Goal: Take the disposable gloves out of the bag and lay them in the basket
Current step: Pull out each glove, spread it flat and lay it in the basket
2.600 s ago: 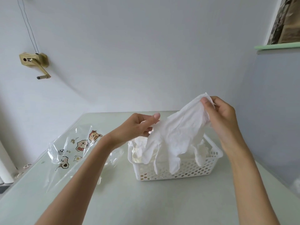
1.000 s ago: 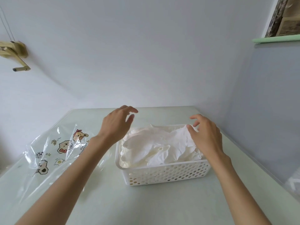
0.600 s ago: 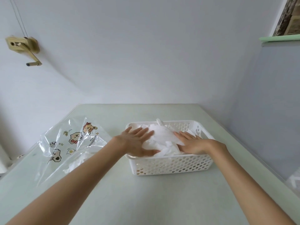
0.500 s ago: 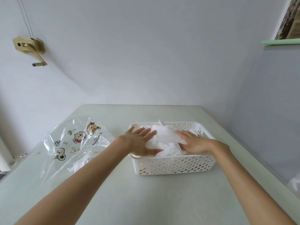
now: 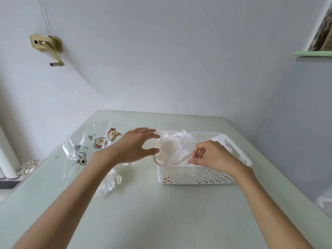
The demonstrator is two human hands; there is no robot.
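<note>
A white perforated basket (image 5: 195, 176) stands on the table, right of centre. White disposable gloves (image 5: 172, 148) are piled inside it. My right hand (image 5: 213, 157) is over the basket's near rim, its fingers curled, thumb and forefinger pinching the edge of a glove. Spread open, my left hand (image 5: 133, 146) hovers just above the basket's left end and holds nothing. The clear plastic bag (image 5: 84, 141), printed with cartoon animals, lies to the left. A few crumpled white gloves (image 5: 109, 182) show at its near end, partly under my left forearm.
The pale green table (image 5: 161, 212) meets a grey wall at the back and on the right. A tan hand crank (image 5: 48, 45) is fixed to the wall at upper left. A green shelf (image 5: 312, 53) juts out at upper right.
Both hands were pressing flat on the gloves in the basket. My left hand has since lifted and drawn left to the basket's end; my right hand has curled and pinched a glove edge.
</note>
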